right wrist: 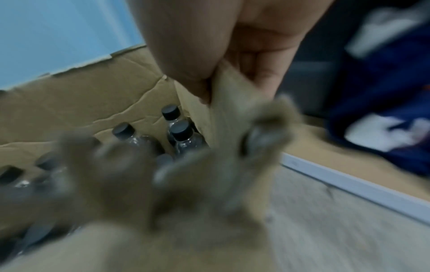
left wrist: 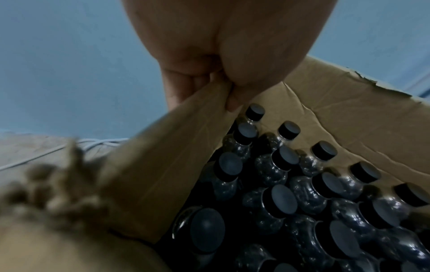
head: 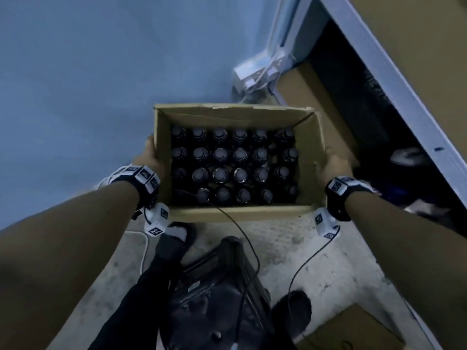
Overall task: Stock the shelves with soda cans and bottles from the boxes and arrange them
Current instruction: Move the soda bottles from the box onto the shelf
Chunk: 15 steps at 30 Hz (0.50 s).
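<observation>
A: Report left to right. Left hand [head: 151, 157]?

B: It grips the left wall of the cardboard box [head: 236, 113]; thumb inside the rim, fingers [left wrist: 184, 86] outside against the panel.

A: Box orientation and position?

B: Open top facing up, long axis running left to right between the hands, held above the floor [head: 290, 248] near a blue wall [head: 101, 72]. Top edges are torn; inner panels creased.

A: Contents?

B: Dark bottles [head: 231, 168], upright, caps up, packed in rows. Caps are black; necks clear. No label or writing is readable.

A: Right hand [head: 334, 165]?

B: It pinches the right wall, thumb inside, fingers outside. A low shelf [head: 394, 79] stands further right.
</observation>
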Available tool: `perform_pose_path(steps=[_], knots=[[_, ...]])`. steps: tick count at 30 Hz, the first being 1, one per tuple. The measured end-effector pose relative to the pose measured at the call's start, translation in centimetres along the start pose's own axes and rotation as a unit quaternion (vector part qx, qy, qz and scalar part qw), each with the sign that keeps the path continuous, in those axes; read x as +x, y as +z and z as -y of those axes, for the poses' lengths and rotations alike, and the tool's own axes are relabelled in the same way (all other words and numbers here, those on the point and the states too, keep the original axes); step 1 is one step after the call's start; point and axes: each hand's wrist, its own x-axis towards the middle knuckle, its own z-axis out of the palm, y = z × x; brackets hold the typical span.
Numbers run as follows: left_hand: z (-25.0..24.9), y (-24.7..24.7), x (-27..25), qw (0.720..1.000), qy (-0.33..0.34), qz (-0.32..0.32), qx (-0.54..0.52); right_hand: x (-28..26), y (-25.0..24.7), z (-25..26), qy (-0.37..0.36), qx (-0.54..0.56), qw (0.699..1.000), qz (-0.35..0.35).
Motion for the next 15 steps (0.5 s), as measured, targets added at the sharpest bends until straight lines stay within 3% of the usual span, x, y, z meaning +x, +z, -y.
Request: perform_pose_path(steps=[7, 11, 15], knots=[[-7.0, 2.0, -0.1, 0.988, 0.118, 0.052, 0.087, -8.0, 2.9, -8.0, 0.109, 0.096, 0.989, -0.001], [-11.3, 4.8, -1.2, 0.968, 0.207, 0.066, 0.126, -12.7, 5.0, -12.9, 0.191, 0.15, 0.97, 0.019], [-15.3, 7.2, -3.4, 0.948, 0.246, 0.08, 0.187, -17.5, 7.1, -16.6, 0.252, 0.183, 0.95, 0.022]])
